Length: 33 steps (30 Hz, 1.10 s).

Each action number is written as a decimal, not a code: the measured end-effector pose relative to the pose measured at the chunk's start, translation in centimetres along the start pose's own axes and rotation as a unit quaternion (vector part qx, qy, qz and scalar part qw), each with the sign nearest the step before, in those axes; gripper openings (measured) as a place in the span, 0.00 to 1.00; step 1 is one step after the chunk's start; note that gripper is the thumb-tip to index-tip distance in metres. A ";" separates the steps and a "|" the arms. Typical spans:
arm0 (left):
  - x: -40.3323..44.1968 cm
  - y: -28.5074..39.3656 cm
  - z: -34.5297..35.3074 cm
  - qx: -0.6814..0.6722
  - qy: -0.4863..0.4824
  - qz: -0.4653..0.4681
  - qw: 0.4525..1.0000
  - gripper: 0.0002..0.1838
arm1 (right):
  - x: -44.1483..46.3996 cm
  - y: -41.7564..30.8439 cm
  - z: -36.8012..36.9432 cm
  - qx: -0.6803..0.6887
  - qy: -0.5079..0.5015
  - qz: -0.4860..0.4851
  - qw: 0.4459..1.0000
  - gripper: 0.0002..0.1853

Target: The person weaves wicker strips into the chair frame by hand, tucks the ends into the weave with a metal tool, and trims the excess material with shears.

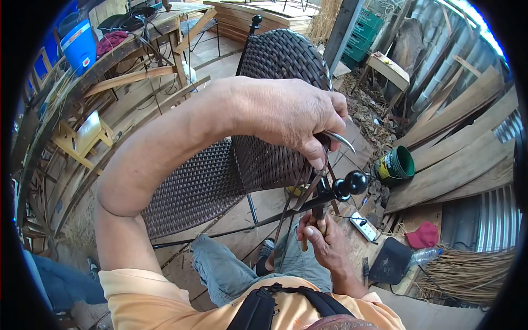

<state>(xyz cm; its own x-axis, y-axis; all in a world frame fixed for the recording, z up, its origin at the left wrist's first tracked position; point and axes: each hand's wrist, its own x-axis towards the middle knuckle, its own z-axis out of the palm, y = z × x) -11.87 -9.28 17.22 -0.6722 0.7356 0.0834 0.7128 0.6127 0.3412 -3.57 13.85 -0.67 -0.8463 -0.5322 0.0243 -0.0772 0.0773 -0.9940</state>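
A dark brown woven chair lies tilted before me, its back [275, 52] and seat [192, 187] both showing. Its black metal frame ends in a round ball knob [356, 182]. My left hand [297, 115] reaches over the chair back, closed with thumb and fingers pinching dark brown weaving strips [300, 195] beside the frame. A curved, shiny metal piece [341, 141] sticks out from under its fingers; the rest is hidden. Below the knob, my right hand [324, 242] is wrapped around a wooden-handled tool [306, 237], whose head I cannot make out clearly.
A white power strip [364, 226], red cap [422, 235], plastic bottle [424, 256] and bundle of thin sticks [467, 275] lie at right. Beyond stand a green bucket [397, 165] and wooden planks [456, 170]. A yellow stool [85, 137] and workbench [159, 25] are at left.
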 end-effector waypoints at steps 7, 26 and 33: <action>0.1 -0.4 0.1 -0.003 0.008 -0.001 1.000 0.17 | 0.8 1.7 0.1 -0.013 -0.006 0.020 1.000 0.18; -0.9 -2.0 4.2 -0.016 0.267 0.109 0.957 0.18 | 1.3 2.1 0.8 0.061 -0.035 -0.028 0.997 0.14; -5.3 7.7 9.8 -0.115 0.354 -0.186 0.909 0.15 | 0.6 0.7 0.7 0.030 -0.033 -0.014 0.999 0.19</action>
<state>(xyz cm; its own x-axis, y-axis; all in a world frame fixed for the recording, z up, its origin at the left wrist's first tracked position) -0.88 -5.61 10.26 -0.8768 0.0695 0.4759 0.4035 0.6448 0.6492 -3.77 12.98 -1.47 -0.8079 -0.5875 0.0465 -0.0669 0.0131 -0.9977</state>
